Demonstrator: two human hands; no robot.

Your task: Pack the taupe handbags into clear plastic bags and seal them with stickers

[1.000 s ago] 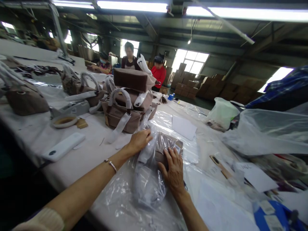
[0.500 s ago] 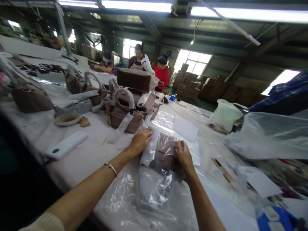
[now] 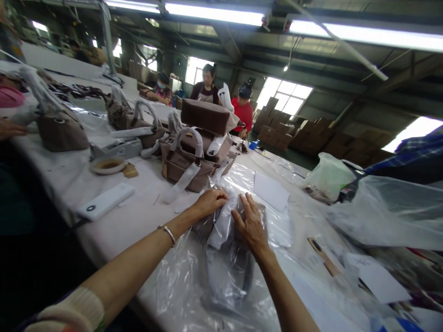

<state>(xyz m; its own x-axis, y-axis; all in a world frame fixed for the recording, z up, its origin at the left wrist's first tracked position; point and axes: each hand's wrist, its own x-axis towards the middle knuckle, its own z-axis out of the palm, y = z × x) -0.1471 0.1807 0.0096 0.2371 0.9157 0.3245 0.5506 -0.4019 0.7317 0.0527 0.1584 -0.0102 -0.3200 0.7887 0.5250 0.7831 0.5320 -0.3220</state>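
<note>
Right hand [image 3: 252, 223] had moved from the side of the bag [image 3: 231, 252] onto its top, palm down, gripping nothing; the left hand [image 3: 210, 203] curled at its far left (whether pinching glossy, crinkled plastic [image 3: 224, 288], unclear). Bag lay on the pale table [image 3: 133, 223].

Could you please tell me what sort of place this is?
Probably a bag factory or packing workshop: brown handbags with wrapped handles are piled on a large worktable, cardboard boxes are stacked behind, and strip lights run overhead.
</note>
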